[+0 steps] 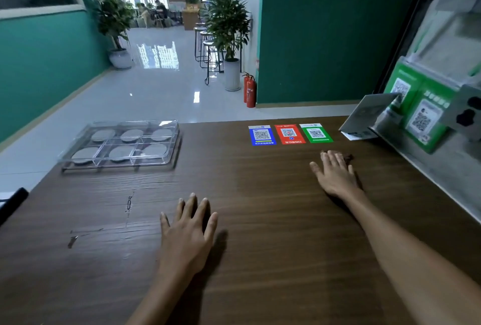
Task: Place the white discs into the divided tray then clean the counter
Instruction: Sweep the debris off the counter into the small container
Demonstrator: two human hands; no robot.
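A clear divided tray [117, 165] stands at the far left of the dark wooden counter [260, 220]. Each of its six compartments holds one pale round disc, such as the disc [155, 149] at the front right. My left hand [187, 236] lies flat on the counter near the middle, fingers spread, holding nothing. My right hand [335, 176] lies flat farther right, pressed down on a small dark brown cloth [348, 157]. Only the cloth's edge shows past my fingertips.
Blue, red and green QR stickers [289, 133] lie flat at the counter's far edge. A tilted card stand [364, 116] and a metal-framed panel [426, 116] with QR signs close off the right side. A black object [13, 202] sits at the left edge. Scratches [128, 203] mark the wood.
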